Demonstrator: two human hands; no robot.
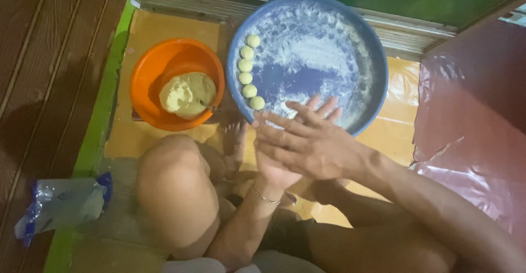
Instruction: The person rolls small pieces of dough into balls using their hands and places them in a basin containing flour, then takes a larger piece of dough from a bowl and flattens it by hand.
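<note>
My right hand [309, 139] lies flat on top of my left hand [274, 169], palms pressed together just in front of the blue round tray [378, 70]. Whatever sits between the palms is hidden. The tray is dusted with white flour and carries several small pale dough balls [247, 70] in a curved row along its left rim. Left of the tray stands an orange bowl [153, 70] with a lump of yellowish dough [187, 94] in it. A thin bracelet circles my left wrist.
I sit on the floor with my bare knee [175, 191] raised at the lower left. A clear plastic bag with blue trim [60, 203] lies on the wooden boards at the far left. Pink plastic sheeting [471, 119] covers the right side.
</note>
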